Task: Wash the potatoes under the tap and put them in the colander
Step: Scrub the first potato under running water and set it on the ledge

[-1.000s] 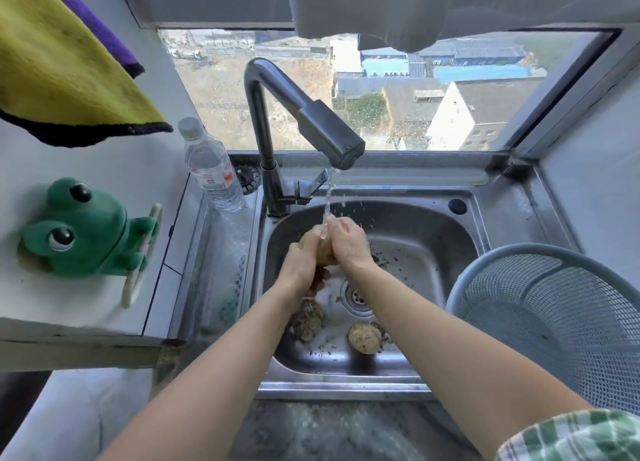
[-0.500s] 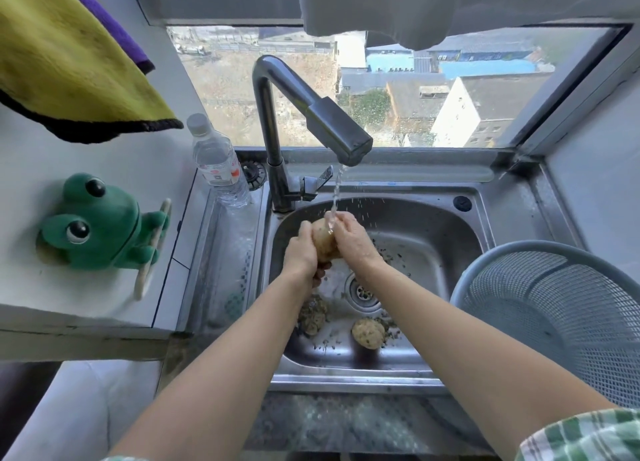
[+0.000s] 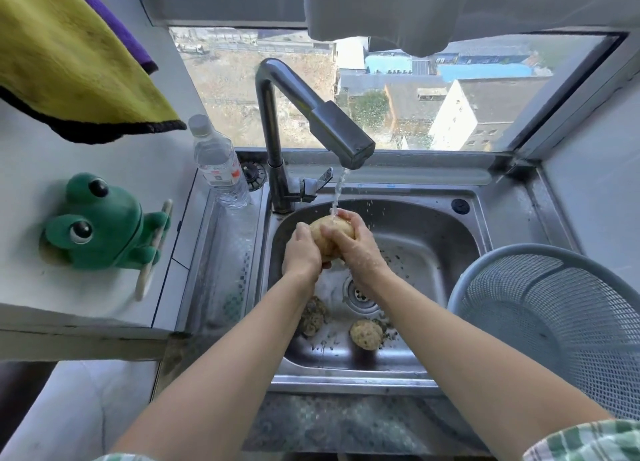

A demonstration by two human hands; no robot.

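Observation:
A pale brown potato [image 3: 329,230] is held under the running stream from the dark tap [image 3: 341,138], over the steel sink [image 3: 426,232]. My left hand [image 3: 301,252] cups it from the left and my right hand [image 3: 356,242] wraps it from the right. Two dirty potatoes lie on the sink floor: one [image 3: 366,334] near the drain, the other [image 3: 313,317] partly hidden under my left forearm. The grey mesh colander [image 3: 554,322] stands empty to the right of the sink.
A clear water bottle [image 3: 218,162] stands left of the tap base. A green frog holder [image 3: 100,223] sits on the white ledge at left. A yellow-green cloth [image 3: 72,62] hangs above it. The window is directly behind the sink.
Both hands have turned the potato under the water, so more of its top shows now. The two potatoes on the sink floor have not moved.

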